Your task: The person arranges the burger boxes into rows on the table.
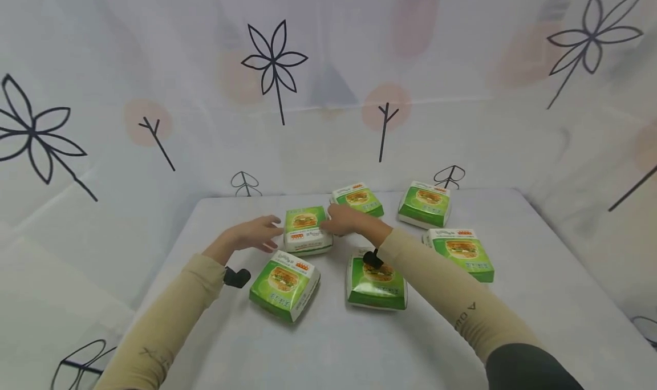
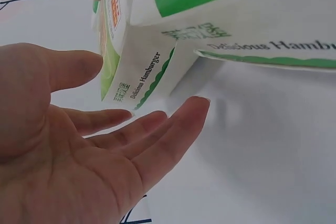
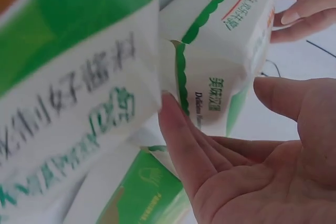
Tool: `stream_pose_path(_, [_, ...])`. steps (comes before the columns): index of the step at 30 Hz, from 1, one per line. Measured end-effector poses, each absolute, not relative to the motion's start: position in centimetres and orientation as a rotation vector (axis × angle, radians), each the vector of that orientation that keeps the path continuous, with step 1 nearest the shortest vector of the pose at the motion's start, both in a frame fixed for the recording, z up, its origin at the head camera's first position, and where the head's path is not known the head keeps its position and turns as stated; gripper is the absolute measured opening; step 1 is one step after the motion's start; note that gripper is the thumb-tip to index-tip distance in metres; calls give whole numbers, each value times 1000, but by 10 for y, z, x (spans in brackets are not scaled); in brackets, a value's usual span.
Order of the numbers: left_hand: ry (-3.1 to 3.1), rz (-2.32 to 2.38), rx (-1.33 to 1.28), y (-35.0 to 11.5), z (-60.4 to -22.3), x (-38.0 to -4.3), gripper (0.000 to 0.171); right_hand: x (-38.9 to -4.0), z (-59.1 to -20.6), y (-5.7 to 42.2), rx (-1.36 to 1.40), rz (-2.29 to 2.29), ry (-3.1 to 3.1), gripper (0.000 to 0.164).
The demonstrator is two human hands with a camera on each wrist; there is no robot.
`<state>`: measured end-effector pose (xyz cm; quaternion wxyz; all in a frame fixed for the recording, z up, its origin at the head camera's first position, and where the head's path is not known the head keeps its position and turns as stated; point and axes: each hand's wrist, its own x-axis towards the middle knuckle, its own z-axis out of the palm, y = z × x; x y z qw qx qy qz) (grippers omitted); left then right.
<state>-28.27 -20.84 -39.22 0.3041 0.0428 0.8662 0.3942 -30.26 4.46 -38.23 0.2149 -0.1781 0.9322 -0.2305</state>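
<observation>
A green and white hamburger box [image 1: 308, 228] lies at the far left middle of the table, between my two hands. Its white label strip faces me. My left hand [image 1: 255, 234] is at the box's left side, with the thumb and fingers spread apart. In the left wrist view, the fingertips [image 2: 197, 106] are right by the printed side wall. From the right, my right hand [image 1: 345, 219] reaches to the opposite side. Its thumb and extended fingers stand apart beside the box [image 3: 210, 77] in the right wrist view.
Nearest to the left hand is a tilted hamburger box [image 1: 284, 285]. Another box [image 1: 377, 284] lies partly under the view of my right forearm. More boxes stand behind and to the right [image 1: 357, 199], [image 1: 425, 204], [image 1: 462, 253]. A patterned cloth backdrop [image 1: 328, 139] rises behind the white table [image 1: 328, 350].
</observation>
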Motion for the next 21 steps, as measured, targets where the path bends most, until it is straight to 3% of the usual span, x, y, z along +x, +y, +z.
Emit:
stream_pose_path(8, [2269, 1027, 140, -205, -399, -294, 59, -295, -388, 38, -477, -711, 2519, 29])
stream_pose_path(21, [2223, 1087, 154, -199, -400, -300, 61, -289, -389, 35, -457, -779, 2496, 31])
